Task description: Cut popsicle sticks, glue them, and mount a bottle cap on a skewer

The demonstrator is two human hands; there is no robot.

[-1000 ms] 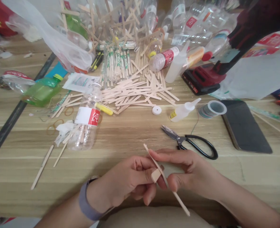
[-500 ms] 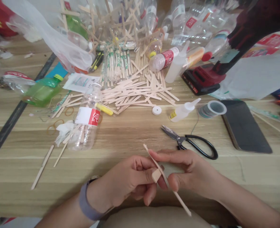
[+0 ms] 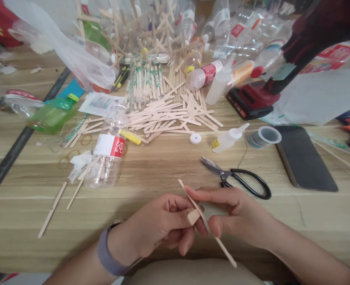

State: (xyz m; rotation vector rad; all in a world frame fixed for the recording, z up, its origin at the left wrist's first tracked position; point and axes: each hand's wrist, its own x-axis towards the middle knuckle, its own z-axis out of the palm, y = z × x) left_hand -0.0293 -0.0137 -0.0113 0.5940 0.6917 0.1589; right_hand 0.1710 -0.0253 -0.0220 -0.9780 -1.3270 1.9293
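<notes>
Near the table's front edge, my left hand [image 3: 165,223] pinches a short, flat piece of wooden craft stick [image 3: 193,217] between thumb and fingers. A long narrow wooden stick [image 3: 226,251] crosses that piece at a slant. My right hand [image 3: 243,217] grips the long stick from the right, its index finger near the upper end and its thumb lower down. Whether the two wooden parts are joined is not clear; fingers cover part of the crossing. Just beyond my right hand lie black-handled scissors [image 3: 250,180], with the blades slightly parted.
Loose craft sticks [image 3: 169,114] spread across the middle. Left of them stands a clear bottle [image 3: 108,162] with sticks behind or inside it. To the right are a glue bottle [image 3: 228,138], a thread spool [image 3: 263,137], a phone [image 3: 307,158] and a red-black power tool [image 3: 253,99].
Both hands hold nearly the same pose, the crossed sticks barely shifted. The whole view has moved very slightly.
</notes>
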